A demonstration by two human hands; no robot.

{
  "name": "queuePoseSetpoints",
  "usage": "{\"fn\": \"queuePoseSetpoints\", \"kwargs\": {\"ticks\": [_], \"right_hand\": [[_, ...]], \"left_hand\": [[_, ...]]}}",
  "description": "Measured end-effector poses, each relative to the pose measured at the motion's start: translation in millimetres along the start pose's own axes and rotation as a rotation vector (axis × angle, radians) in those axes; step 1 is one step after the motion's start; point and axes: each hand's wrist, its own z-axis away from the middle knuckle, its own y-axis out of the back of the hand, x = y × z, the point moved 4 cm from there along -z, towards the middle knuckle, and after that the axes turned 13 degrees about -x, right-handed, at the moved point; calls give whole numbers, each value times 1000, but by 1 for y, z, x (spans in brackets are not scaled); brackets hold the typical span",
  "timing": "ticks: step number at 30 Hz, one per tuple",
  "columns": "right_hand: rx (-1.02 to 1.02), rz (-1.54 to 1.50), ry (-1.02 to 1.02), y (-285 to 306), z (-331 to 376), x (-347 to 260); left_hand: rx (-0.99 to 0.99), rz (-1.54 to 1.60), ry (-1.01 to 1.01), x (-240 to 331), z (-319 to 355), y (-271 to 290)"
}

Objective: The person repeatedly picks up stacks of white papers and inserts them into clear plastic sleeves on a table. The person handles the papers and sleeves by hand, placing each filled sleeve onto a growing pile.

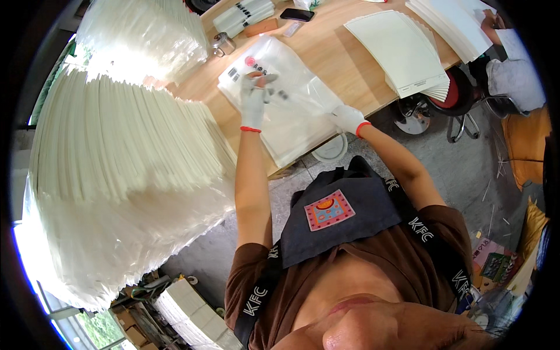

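Observation:
A stack of clear plastic bags [291,131] with black and red print lies at the left part of the wooden table. Above its far part is my left hand [254,99], in a white glove with a red cuff. Its fingers are bent and partly blurred, and I cannot make out whether they grip the film. My right hand [349,120], gloved the same way, is closed on the right edge of the top plastic bag. That bag's film is pulled up slightly and creased between my hands.
Tall stacks of white sheets in plastic [128,140] stand close on my left. A metal mug [223,44], a black phone [297,14] and fanned pale sheets [399,52] are on the table [326,49]. Another person's hand [493,26] touches sheets at the far right, beside a stool [458,93].

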Motion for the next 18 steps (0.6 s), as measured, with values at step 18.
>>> {"fn": "queuePoseSetpoints", "kwargs": {"ticks": [18], "right_hand": [[458, 285, 360, 9, 66, 25]], "left_hand": [[-228, -832, -104, -66, 60, -106]]}}
